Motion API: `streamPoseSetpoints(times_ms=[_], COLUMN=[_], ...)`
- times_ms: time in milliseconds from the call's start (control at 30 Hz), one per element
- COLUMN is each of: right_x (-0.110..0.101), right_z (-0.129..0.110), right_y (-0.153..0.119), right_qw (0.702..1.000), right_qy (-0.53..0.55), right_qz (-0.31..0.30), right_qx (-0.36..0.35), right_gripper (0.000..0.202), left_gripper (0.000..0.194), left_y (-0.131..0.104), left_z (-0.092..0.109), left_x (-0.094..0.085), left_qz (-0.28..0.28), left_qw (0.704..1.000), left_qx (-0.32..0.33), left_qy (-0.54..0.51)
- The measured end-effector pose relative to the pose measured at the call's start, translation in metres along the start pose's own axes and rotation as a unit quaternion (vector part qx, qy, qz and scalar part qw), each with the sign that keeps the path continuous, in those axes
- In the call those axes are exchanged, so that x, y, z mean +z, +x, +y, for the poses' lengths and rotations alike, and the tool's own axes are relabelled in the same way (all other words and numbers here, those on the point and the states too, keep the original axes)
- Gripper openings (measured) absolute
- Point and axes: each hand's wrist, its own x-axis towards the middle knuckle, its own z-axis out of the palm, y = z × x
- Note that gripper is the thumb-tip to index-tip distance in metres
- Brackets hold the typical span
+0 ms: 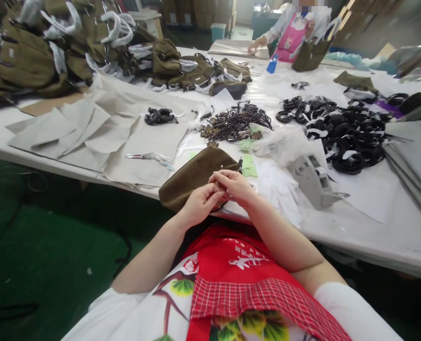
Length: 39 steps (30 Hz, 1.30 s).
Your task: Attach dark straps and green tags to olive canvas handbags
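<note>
An olive-brown fabric pouch (189,177) lies at the table's near edge, tilted, with a small dark metal piece at its upper right corner. My left hand (202,203) and my right hand (232,185) meet over its lower right side. The fingers of both are pinched together and touch each other. What sits between the fingertips is too small and hidden to name. Just beyond the pouch is a pile of brown and black cords (237,124). Scissors or a similar slim tool (150,157) rest on grey sheets to the left.
Olive bags (25,61) with white-wrapped handles are heaped at the back left. Black coiled straps (349,128) lie to the right, behind a grey tape dispenser (312,182). Grey sheets (121,142) cover the left side. Across the white table (360,237), a person in a pink apron holds an olive bag.
</note>
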Motion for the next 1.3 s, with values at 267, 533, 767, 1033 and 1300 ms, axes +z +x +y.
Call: streamPoseSetpoints(times_ms=[267,533,767,1033,1300], right_x=[-0.010,0.005,-0.017,-0.024,-0.037], right_z=[0.013,0.031,0.059,0.057,0.082], right_y=[-0.021,-0.043,-0.034,-0.026,-0.003], right_qw=[0.996,0.997,1.000,1.000,0.995], right_qy=[0.068,-0.056,-0.003,-0.010,-0.031], right_qz=[0.047,-0.060,-0.011,0.010,0.094], right_qx=[-0.020,0.004,0.028,0.008,0.028], right_gripper=[0.036,0.043,0.050,0.054,0.068], left_gripper=[0.030,0.026,0.059,0.029,0.026], left_y=[-0.001,0.000,0.021,0.068,0.127], left_z=[-0.003,0.003,-0.026,-0.033,-0.030], left_x=[-0.016,-0.014,-0.055,-0.082,-0.067], left_qz=[0.213,0.156,0.266,0.069,-0.012], left_qw=[0.975,0.965,0.806,0.829,0.874], left_qx=[0.042,0.113,-0.038,-0.082,0.066], left_qy=[0.034,0.176,0.527,0.549,0.481])
